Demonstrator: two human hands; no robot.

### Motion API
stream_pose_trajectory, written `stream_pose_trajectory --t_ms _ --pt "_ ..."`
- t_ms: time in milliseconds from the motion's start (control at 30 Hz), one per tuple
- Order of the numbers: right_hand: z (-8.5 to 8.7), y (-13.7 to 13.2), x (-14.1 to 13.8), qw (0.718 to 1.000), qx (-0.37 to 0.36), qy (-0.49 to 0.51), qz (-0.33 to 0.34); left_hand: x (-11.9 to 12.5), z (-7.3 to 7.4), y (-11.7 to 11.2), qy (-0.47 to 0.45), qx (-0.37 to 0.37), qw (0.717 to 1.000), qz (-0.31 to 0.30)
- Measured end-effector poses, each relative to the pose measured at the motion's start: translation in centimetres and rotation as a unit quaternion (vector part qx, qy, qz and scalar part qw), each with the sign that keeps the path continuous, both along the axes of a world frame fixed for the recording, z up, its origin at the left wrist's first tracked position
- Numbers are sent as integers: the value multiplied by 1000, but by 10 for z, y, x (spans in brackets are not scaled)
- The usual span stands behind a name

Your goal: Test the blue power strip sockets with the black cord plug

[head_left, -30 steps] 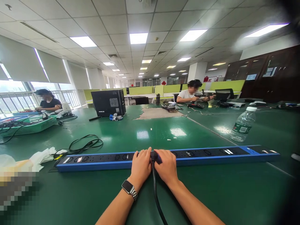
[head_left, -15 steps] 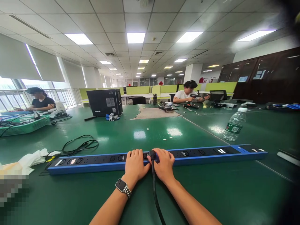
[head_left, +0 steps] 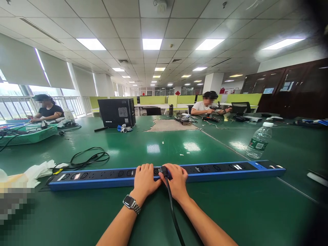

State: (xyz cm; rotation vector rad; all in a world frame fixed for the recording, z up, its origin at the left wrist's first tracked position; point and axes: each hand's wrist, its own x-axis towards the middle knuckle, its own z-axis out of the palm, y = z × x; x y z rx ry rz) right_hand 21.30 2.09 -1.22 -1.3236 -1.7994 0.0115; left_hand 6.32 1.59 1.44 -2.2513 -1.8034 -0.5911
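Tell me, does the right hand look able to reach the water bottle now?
Probably yes, with a stretch. The right hand holds the black plug at the power strip; the water bottle stands beyond the strip, to the right. Only strip and green table lie between.

The table (head_left: 230, 212) has a smooth green top, glossy enough to mirror the ceiling lights (head_left: 152, 43). The power strip (head_left: 102, 176) has a smooth blue casing with a light sheen and a matt black face. The plug (head_left: 163, 170) and its cable (head_left: 172, 208) look matt black, rubber or plastic. The bracelet of the watch (head_left: 128, 201) is shiny metal; the water bottle (head_left: 258, 143) is clear plastic.
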Motion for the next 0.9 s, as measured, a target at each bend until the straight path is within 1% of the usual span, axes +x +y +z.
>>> stream_pose_trajectory --t_ms 133,233,300,433,500,600,667,767,833,900 --pt "-2 1 0 1000 -17 14 6 -5 -5 1 -17 9 1000 -13" --pt "-1 1 1 1000 -14 18 3 -5 -8 -2 -55 26 997 -38" --pt "0 0 2 1000 -6 12 2 -4 -8 -6 -94 36 992 -76" --pt "3 -1 4 1000 -12 9 -2 2 -4 -12 -151 21 968 -197" --pt "5 -1 5 1000 -16 16 -7 5 -3 -14 -172 14 959 -225" --pt "8 -1 8 1000 -17 12 -5 7 -4 -13 -206 20 952 -227" --pt "8 -2 10 1000 -18 -4 1 7 -6 -10 -234 29 948 -212" --pt "8 -1 13 999 -18 -34 -5 7 -9 -4 -296 46 941 -159" --pt "7 0 14 998 -15 -50 -25 8 -9 0 -327 52 935 -125" --pt "5 2 15 996 -12 -62 -55 11 -8 3 -319 44 941 -102"
